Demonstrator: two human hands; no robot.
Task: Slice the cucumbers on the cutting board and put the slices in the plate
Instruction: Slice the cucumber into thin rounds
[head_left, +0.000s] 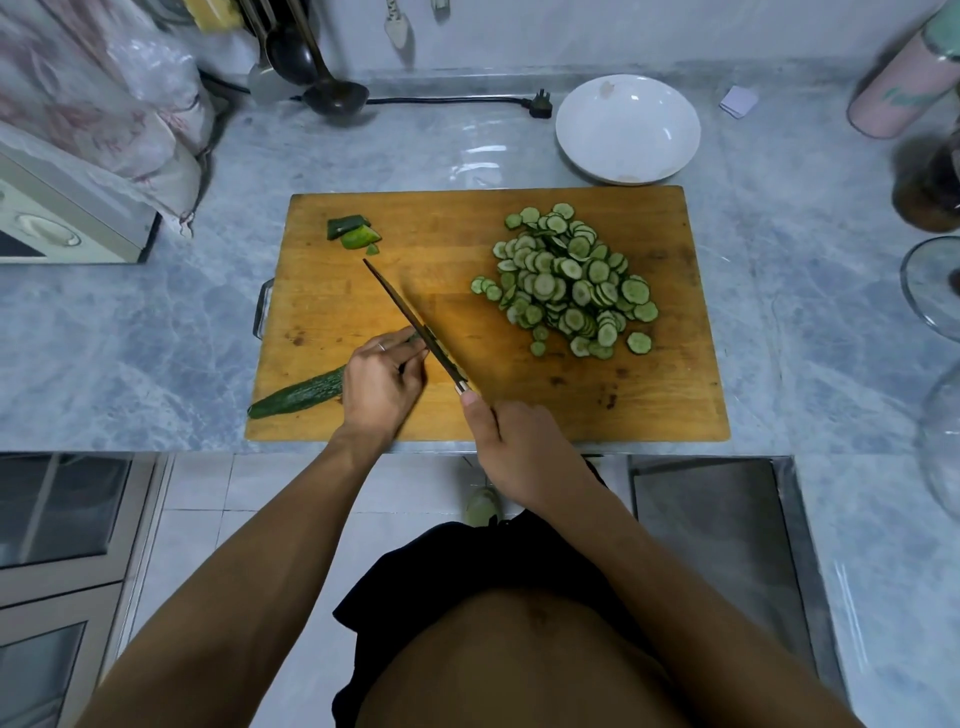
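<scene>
A dark green cucumber (298, 397) lies across the front left corner of the wooden cutting board (488, 410). My left hand (382, 382) grips it near its cut end, fingers curled over it. My right hand (514, 447) holds the handle of a knife (410, 322); its blade slants away to the upper left and rests against my left fingertips. A heap of round cucumber slices (569, 283) covers the board's right half. Cut-off end pieces (353, 234) lie at the far left of the board. A white plate (628, 130) stands behind the board, with nothing in it.
The board lies on a grey marble counter (156, 322). A black plug and cord (540, 104) lie near the plate. A ladle (335, 96) and utensil holder stand at the back. A pink bottle (904, 93), a dark jar and glass lids crowd the right edge.
</scene>
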